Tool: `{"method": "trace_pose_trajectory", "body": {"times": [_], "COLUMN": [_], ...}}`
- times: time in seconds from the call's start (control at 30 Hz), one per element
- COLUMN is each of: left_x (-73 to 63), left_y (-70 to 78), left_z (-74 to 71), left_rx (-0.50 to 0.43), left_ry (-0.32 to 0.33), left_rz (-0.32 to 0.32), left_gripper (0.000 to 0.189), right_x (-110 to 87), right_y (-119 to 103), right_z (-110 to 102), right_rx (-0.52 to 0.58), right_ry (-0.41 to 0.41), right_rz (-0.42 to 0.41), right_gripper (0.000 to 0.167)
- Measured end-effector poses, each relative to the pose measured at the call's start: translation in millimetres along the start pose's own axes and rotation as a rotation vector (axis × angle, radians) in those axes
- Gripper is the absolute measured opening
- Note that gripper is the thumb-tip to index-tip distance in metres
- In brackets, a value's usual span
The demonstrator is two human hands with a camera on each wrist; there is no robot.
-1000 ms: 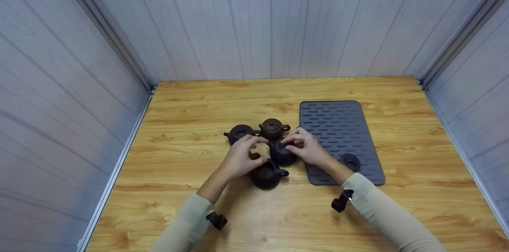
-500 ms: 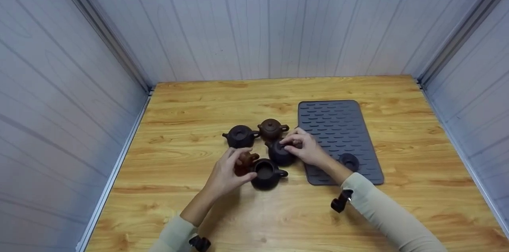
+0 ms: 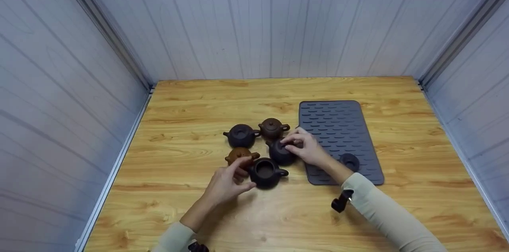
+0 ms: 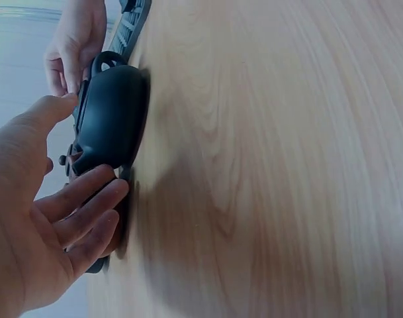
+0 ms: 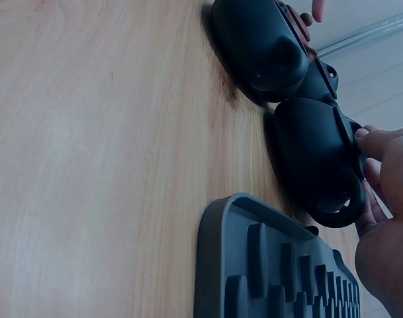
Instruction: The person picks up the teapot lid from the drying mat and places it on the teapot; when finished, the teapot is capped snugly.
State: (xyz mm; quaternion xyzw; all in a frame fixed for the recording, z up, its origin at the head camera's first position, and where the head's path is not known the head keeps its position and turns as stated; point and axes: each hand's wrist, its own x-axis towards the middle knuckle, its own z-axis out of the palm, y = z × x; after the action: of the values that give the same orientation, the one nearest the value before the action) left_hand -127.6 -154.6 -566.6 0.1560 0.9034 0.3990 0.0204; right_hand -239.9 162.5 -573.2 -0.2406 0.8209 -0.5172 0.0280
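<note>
My right hand (image 3: 312, 152) pinches the lid on top of a dark teapot (image 3: 280, 157), which stands upright on the table. In the right wrist view, the thumb (image 5: 376, 142) lies at that lid. My left hand (image 3: 226, 182) is beside a lidless black teapot (image 3: 265, 183), its fingers loosely bent and thumb apart, holding nothing. Whether its fingertips touch this pot, I cannot tell. Just behind the left fingers stands an orange-brown teapot (image 3: 237, 154), partly hidden by them. Farther back are another dark teapot (image 3: 241, 136) and a small brown teapot (image 3: 272, 129), both lidded.
A grey ridged mat (image 3: 330, 125) lies to the right of the teapots. On its near part rests a dark round lid (image 3: 350, 162), beyond my right forearm. White panels (image 3: 254, 21) enclose the wooden table (image 3: 187, 105) at the back and sides.
My left hand has drawn back toward the lower left, from between the teapots to the open pot's near left side. The orange-brown teapot has come into view. My right hand stays on the lid.
</note>
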Motion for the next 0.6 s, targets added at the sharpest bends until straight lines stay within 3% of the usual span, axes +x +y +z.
{"method": "trace_pose_trajectory", "body": {"times": [0.33,0.6], "left_x": [0.1,5.8], "left_y": [1.4,-0.7], "left_z": [7.6,10.4], "left_rx": [0.087,0.122], "left_ry": [-0.015,0.015], "left_rz": [-0.026,0.002], "left_gripper": [0.055,0.069], "right_x": [-0.9,-1.9], "right_y": [-1.1,-2.3], "right_z": [0.5,-4.9], "right_rx": [-0.001,-0.023], "right_ry": [-0.009,-0.032], "right_rz": [0.01,-0.021], "right_gripper": [0.018,0.022]}}
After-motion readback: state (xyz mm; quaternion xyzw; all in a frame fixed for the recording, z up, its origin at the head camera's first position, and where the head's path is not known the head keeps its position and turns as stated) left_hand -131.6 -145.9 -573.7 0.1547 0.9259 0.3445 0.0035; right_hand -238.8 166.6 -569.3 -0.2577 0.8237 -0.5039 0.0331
